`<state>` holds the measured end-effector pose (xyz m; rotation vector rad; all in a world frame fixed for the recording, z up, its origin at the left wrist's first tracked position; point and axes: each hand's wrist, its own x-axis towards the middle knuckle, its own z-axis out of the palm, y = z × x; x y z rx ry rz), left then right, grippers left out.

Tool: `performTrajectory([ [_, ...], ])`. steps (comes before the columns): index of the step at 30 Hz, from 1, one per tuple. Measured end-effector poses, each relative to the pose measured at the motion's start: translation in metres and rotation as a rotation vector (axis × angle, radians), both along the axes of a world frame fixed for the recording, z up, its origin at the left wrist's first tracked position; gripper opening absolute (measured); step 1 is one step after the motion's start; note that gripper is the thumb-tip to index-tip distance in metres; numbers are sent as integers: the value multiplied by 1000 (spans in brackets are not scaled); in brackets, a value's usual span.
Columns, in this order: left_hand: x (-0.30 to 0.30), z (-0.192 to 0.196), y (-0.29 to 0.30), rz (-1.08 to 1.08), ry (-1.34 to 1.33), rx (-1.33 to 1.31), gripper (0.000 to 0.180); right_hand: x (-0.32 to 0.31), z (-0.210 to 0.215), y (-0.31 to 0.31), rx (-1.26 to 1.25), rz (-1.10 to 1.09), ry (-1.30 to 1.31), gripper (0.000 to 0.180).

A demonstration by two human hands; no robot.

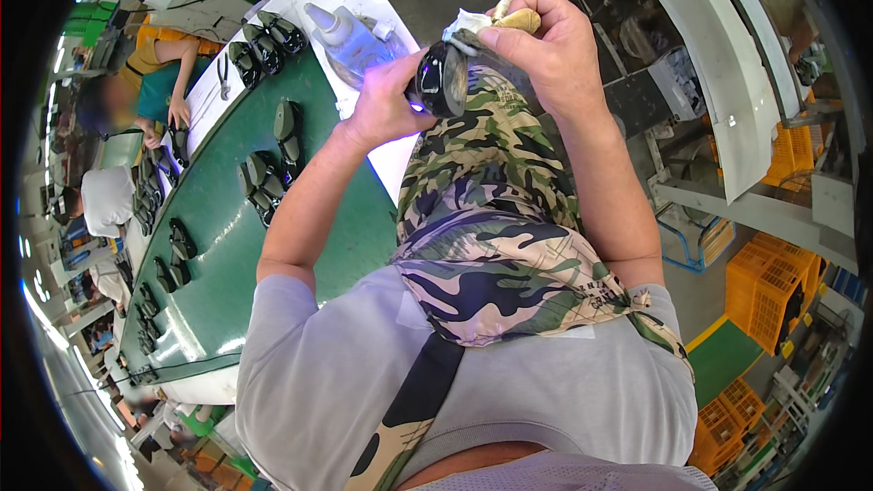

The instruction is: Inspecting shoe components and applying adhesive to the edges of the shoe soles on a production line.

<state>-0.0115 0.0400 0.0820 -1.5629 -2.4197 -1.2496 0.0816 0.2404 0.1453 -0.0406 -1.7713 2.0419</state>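
Note:
In my left hand [386, 105] is a shiny black shoe [435, 82], its sole side turned toward my right; the fingers are wrapped round it and partly hidden. My right hand [555, 50] pinches a crumpled whitish cloth [468, 22] against the upper end of the shoe. Something yellowish covers or lies at those fingertips; I cannot tell which. Just beyond my left hand, a clear squeeze bottle [329, 25] with a pointed nozzle stands on the white table [377, 14].
A green conveyor belt [214, 236] at the left carries several black shoes [288, 132]. More shoes [264, 45] and tweezers [223, 77] lie along its white edge. Across the belt a person [155, 73] handles shoes. Yellow crates [764, 286] and a metal rack [755, 209] stand at the right.

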Motion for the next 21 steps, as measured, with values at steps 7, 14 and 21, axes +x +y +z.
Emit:
performTrajectory([
  [7,-11,-5,-17,-108,-322,-253,54,-20,-8,8,143,-55,4,15],
  [14,-16,-1,-28,-157,-492,-325,59,-35,-16,3,95,-17,64,16],
  [21,-22,-12,-34,-233,-902,-213,61,-44,-21,-2,266,101,152,19],
])
